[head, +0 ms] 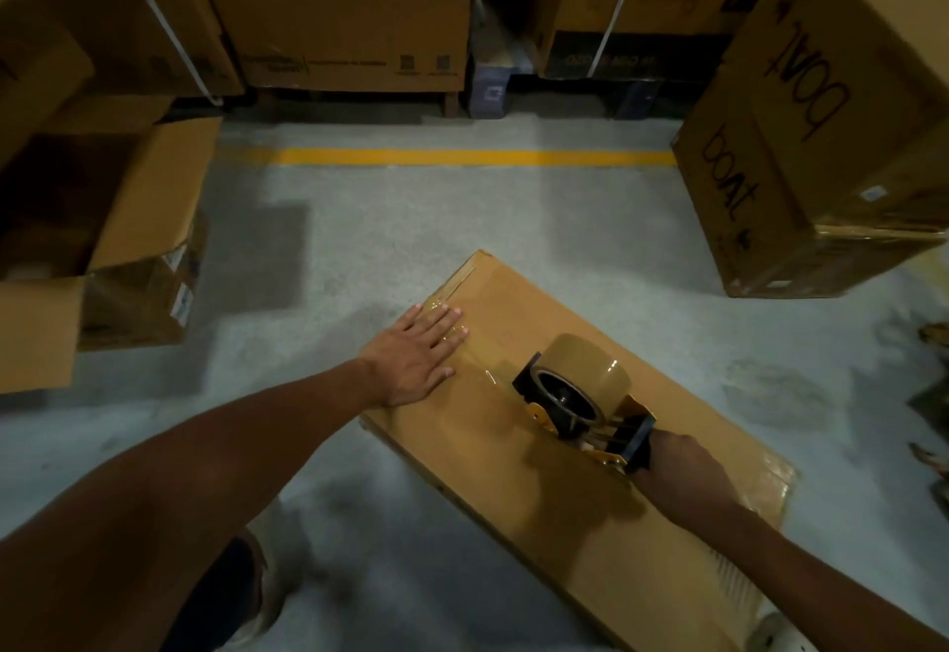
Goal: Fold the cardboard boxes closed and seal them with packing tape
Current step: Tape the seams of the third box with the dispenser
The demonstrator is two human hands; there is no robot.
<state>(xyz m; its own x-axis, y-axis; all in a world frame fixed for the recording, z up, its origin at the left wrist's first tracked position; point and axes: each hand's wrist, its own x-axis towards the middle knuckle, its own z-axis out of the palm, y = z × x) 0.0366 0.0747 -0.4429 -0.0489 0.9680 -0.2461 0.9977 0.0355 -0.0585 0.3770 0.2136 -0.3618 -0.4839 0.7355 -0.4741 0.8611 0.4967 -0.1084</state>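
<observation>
On the box top, left hand (418,361): lies flat, palm down, with the fingers straight and slightly spread, pressing on the taped seam near the far end of the box.
Right hand (678,471): curled round the handle of a black-and-yellow handheld tape dispenser (634,438), nearer the person than the left hand. The fingers hide most of the handle.
Tape roll: a wide brown roll of packing tape (585,376) sits on the dispenser, which rests on the box top along its midline.
Tape strip: a glossy strip of tape (480,361) runs from the dispenser under the left fingers and on toward the far edge of the box.
Box: a long flat brown cardboard box (513,487), flaps shut, lies slantwise on the grey concrete floor (411,240) just ahead of the person.
Left side: an open brown carton (149,199) with its flaps standing out.
Right side: two stacked brown cartons printed "boat" (801,163), the upper one tilted.
Beyond: a yellow painted floor line (452,157), then a row of large cardboard cartons (334,9).
Lower edge: a shoe (264,595) on the floor below the left forearm.
</observation>
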